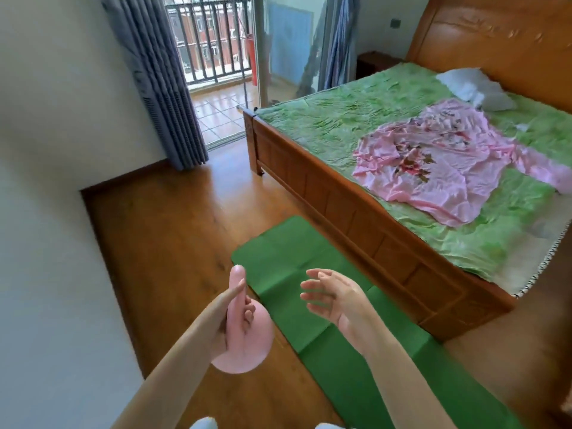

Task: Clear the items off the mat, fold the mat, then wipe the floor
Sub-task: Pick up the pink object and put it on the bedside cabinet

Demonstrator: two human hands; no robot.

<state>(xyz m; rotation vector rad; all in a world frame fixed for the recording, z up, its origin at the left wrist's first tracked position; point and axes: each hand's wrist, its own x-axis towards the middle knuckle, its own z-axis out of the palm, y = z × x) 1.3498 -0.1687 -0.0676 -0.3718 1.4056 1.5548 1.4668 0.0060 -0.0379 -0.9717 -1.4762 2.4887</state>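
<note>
A green mat with fold creases lies flat on the wooden floor along the side of the bed. My left hand grips the handle of a pink object with a round flat head, held above the floor by the mat's left edge. My right hand hovers over the mat with fingers spread and relaxed, holding nothing. No other item shows on the visible part of the mat.
A wooden bed with a green cover, a pink cloth and a white pillow fills the right. A white wall stands at the left. Grey curtains frame an open balcony door at the back.
</note>
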